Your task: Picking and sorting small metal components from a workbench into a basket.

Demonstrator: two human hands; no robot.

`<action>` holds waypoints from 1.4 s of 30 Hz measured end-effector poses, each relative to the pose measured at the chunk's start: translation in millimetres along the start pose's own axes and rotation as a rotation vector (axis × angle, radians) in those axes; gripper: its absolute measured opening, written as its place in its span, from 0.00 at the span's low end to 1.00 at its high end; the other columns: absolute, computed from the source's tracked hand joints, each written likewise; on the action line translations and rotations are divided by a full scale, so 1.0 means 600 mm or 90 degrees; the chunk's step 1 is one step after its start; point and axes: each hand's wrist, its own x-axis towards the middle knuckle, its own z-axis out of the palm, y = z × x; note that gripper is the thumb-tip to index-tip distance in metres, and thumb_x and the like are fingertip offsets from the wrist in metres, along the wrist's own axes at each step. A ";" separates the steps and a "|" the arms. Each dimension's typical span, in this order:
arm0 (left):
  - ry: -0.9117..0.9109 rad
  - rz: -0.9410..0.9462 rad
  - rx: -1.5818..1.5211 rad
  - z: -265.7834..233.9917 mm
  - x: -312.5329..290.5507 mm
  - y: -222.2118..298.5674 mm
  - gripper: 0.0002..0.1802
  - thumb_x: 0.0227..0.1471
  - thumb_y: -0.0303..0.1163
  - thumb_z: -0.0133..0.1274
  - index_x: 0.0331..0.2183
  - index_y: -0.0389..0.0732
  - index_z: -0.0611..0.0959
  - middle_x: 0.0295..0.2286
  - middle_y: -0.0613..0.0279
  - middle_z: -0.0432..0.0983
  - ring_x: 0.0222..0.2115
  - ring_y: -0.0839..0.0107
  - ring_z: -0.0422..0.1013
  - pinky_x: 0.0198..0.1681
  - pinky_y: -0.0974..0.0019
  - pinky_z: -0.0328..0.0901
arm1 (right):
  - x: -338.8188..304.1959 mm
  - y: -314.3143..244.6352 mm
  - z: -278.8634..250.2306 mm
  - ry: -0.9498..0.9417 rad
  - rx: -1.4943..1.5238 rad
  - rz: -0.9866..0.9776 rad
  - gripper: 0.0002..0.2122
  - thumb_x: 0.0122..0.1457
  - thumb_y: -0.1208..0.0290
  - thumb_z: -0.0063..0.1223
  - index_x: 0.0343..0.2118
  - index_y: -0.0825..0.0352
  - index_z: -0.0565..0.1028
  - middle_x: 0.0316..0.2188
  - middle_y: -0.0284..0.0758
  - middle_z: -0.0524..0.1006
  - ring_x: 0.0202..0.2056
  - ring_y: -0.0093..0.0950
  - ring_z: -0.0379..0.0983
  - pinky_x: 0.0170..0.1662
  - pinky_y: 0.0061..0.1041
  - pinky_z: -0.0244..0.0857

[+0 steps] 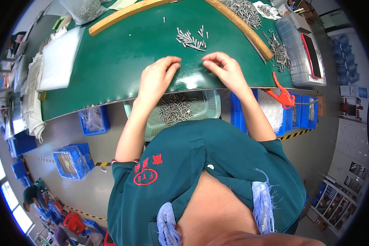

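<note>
My left hand hovers at or rests on the green tabletop near its front edge. Its fingers are loosely bent, the thumb stands off from them, and nothing shows between. Opposite it, my right hand is bent the same way, with a small gap between thumb and forefinger and no part visible there. Just beyond both hands lies a loose group of small silver screw-like metal parts. Below the table edge, between my forearms, a pale green plastic basket holds many similar metal parts.
Two wooden strips border the work area. Heaps of metal parts lie beyond the right strip, near a clear plastic box with a red-edged phone. A red-handled air gun hangs at the edge above blue bins.
</note>
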 end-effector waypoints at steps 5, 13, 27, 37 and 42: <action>0.106 0.189 0.218 0.046 0.069 -0.005 0.08 0.47 0.30 0.51 0.33 0.41 0.79 0.32 0.60 0.73 0.35 0.62 0.71 0.37 0.61 0.66 | 0.038 -0.002 0.012 0.086 -0.341 -0.077 0.10 0.50 0.62 0.56 0.33 0.59 0.75 0.27 0.30 0.73 0.30 0.29 0.73 0.32 0.28 0.67; 0.061 0.209 0.267 0.065 0.087 -0.020 0.07 0.44 0.29 0.52 0.30 0.40 0.78 0.31 0.59 0.70 0.35 0.61 0.67 0.39 0.60 0.64 | 0.045 0.008 0.021 0.138 -0.415 -0.170 0.07 0.50 0.65 0.55 0.31 0.61 0.75 0.27 0.30 0.72 0.29 0.27 0.72 0.33 0.26 0.66; 0.052 0.158 0.255 0.044 0.012 -0.012 0.11 0.42 0.28 0.56 0.31 0.37 0.76 0.30 0.57 0.69 0.34 0.60 0.67 0.39 0.61 0.63 | 0.003 -0.013 0.038 0.004 -0.322 -0.166 0.07 0.50 0.66 0.54 0.31 0.61 0.74 0.30 0.31 0.71 0.36 0.30 0.70 0.36 0.30 0.67; 0.048 0.165 0.229 0.031 -0.021 -0.008 0.12 0.42 0.27 0.56 0.33 0.36 0.75 0.33 0.56 0.69 0.35 0.58 0.66 0.40 0.61 0.62 | -0.011 -0.017 0.050 -0.016 -0.367 -0.184 0.10 0.48 0.63 0.57 0.31 0.61 0.74 0.30 0.30 0.70 0.35 0.29 0.70 0.35 0.29 0.67; 0.027 0.155 0.180 0.031 -0.034 -0.015 0.17 0.43 0.23 0.53 0.39 0.36 0.72 0.31 0.57 0.71 0.34 0.60 0.67 0.40 0.60 0.62 | -0.009 -0.028 0.065 0.052 -0.404 -0.287 0.10 0.46 0.63 0.58 0.30 0.60 0.74 0.30 0.29 0.69 0.34 0.27 0.69 0.34 0.27 0.66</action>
